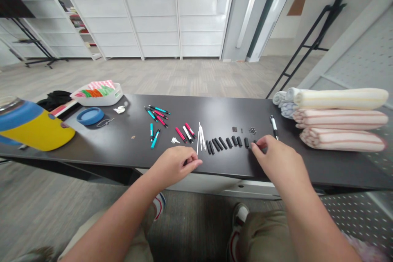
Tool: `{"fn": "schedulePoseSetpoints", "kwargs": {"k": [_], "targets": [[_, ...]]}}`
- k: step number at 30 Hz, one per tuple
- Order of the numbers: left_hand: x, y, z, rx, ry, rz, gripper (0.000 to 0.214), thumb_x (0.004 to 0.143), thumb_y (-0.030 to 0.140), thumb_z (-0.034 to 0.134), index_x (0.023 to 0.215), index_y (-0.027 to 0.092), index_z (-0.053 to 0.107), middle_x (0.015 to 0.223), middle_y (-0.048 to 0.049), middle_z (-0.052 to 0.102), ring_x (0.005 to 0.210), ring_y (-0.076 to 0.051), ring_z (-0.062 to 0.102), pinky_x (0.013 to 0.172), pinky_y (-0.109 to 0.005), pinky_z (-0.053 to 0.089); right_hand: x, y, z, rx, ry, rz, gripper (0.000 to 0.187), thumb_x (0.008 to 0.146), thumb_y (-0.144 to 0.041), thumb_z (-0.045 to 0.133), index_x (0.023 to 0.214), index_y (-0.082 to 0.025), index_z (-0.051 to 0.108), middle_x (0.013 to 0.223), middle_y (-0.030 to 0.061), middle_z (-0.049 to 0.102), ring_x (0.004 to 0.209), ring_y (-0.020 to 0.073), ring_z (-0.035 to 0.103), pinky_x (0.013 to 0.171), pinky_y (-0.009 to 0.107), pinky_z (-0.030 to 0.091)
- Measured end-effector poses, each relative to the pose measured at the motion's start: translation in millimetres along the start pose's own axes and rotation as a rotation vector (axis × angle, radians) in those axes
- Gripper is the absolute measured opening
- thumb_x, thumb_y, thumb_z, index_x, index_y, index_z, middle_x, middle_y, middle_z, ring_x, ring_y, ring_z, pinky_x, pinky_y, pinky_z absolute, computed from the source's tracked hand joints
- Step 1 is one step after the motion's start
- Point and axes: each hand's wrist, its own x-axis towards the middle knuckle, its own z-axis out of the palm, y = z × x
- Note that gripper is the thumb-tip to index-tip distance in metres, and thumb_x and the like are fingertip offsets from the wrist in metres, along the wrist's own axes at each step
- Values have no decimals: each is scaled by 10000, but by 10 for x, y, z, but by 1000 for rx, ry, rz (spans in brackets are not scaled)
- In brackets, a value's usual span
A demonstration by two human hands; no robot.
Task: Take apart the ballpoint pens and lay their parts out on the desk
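My left hand (176, 166) hovers over the table's front edge with thumb and fingers closed. The lower end of a thin white rod (197, 144) meets its fingertips, and I cannot tell whether they hold it. At the right end of a row of short black tubes (217, 144), my right hand (281, 161) pinches one black tube (254, 142), partly hidden by its fingers. More white rods (202, 137) lie left of the row. Beside them are red and white pen barrels (187, 134) and small white parts (175, 141). Small metal parts (252, 130) sit behind the tubes.
Teal and red pens (157, 115) lie at left centre on the dark table (211, 110). A white-and-black pen (274, 127) is beside rolled towels (340, 118) at right. The left side holds a yellow-and-blue container (37, 125), a blue lid (90, 116) and a white basket (115, 96).
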Motion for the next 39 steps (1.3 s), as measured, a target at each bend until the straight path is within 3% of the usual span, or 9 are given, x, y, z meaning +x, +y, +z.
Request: {"fn": "schedulePoseSetpoints", "kwargs": {"k": [4, 8, 12, 15, 18, 25, 28, 32, 39], "targets": [[-11, -14, -4, 32, -6, 46, 230, 998, 375, 640, 862, 193, 670, 742, 16, 646, 672, -125, 533, 666, -258, 361, -1, -12, -14, -5, 18, -25, 239, 971, -435, 581, 884, -243, 694, 838, 77, 752, 670, 249, 633, 606, 332, 306], [-36, -17, -12, 73, 0, 103, 228, 1008, 351, 612, 852, 193, 663, 744, 9, 657, 681, -135, 548, 669, -271, 363, -36, -110, -65, 40, 171, -78, 226, 994, -388, 567, 916, -222, 699, 846, 68, 745, 662, 218, 617, 596, 321, 297], [-72, -11, 3, 136, -27, 144, 251, 1017, 363, 587, 843, 194, 652, 753, 1, 664, 730, -157, 590, 698, -291, 380, -164, -380, -24, 237, 326, -322, 275, 1040, -395, 534, 897, -206, 675, 772, 30, 689, 683, 182, 609, 637, 307, 350], [-100, -22, -17, 181, -45, 146, 264, 1022, 368, 572, 835, 197, 647, 749, -1, 662, 732, -161, 597, 700, -293, 385, -270, -617, 77, 302, 320, -543, 362, 1071, -360, 496, 762, -204, 603, 675, 6, 597, 637, 156, 562, 654, 311, 348], [-125, -69, -126, 225, 33, 104, 284, 1033, 361, 546, 822, 199, 647, 743, -2, 657, 723, -156, 593, 696, -285, 387, -293, -773, 176, 332, 314, -623, 372, 1070, -330, 507, 726, -208, 574, 658, -4, 559, 628, 148, 541, 655, 315, 338], [-229, -523, -572, 409, 459, -318, 257, 1022, 352, 526, 891, 192, 679, 837, -40, 698, 779, -184, 634, 742, -292, 457, -150, -772, 237, 426, 289, -479, 439, 1076, -393, 478, 685, -210, 557, 624, -6, 552, 598, 144, 527, 614, 303, 323], [-280, -827, -656, 427, 409, -338, 278, 1016, 256, 479, 1141, 165, 710, 1120, -115, 722, 1059, -247, 659, 961, -364, 505, -143, -737, 234, 482, 216, -425, 449, 1065, -429, 484, 695, -212, 615, 619, 1, 598, 579, 146, 541, 602, 296, 330], [-322, -1083, -689, 433, 338, -375, 363, 996, 198, 450, 1204, 187, 747, 1109, -128, 689, 1058, -267, 656, 999, -426, 529, -157, -727, 236, 498, 162, -416, 466, 1055, -456, 477, 705, -214, 668, 632, 23, 649, 586, 163, 573, 594, 294, 339], [-358, -1027, -810, 385, 301, -274, 319, 982, 208, 472, 1126, 198, 756, 1131, -107, 661, 1082, -257, 643, 1019, -413, 522, -141, -712, 249, 505, 143, -402, 478, 1047, -491, 475, 737, -215, 713, 635, 28, 673, 583, 168, 590, 580, 284, 354]]}}
